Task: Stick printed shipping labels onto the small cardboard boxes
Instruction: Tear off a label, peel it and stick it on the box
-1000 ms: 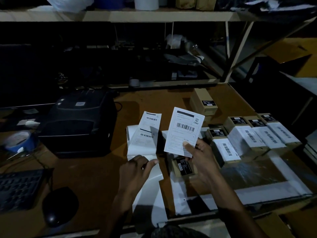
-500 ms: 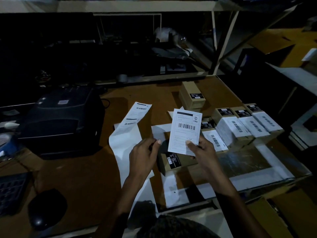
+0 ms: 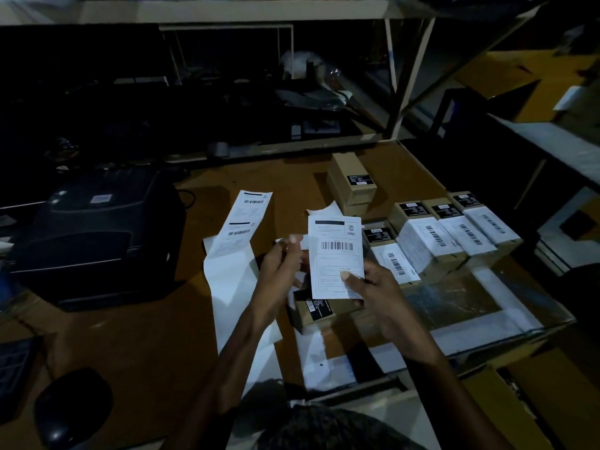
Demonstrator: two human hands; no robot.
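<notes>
My right hand [image 3: 378, 297] pinches the lower right corner of a white shipping label [image 3: 336, 254] with a barcode, held upright above a small cardboard box [image 3: 316, 311] with a black sticker. My left hand [image 3: 281, 271] is raised at the label's left edge, thumb and fingers pinching there. A white corner sticks up behind the label's top. A strip of label backing [image 3: 233, 254], with two printed labels at its far end, trails across the table to the left. Several labelled boxes [image 3: 451, 235] stand in a row to the right. One more labelled box [image 3: 388, 254] lies beside the held label.
A black label printer [image 3: 97, 235] sits at left, a mouse [image 3: 73, 404] and keyboard [image 3: 16, 365] near the front left. Stacked unlabelled boxes [image 3: 352, 186] stand at the back. White paper sheets [image 3: 328, 362] lie near the table's front edge. Shelving runs behind the table.
My left hand left the backing strip and rose to the label's left edge. My right hand brought the label lower, over the small box. The camera turned slightly to the right.
</notes>
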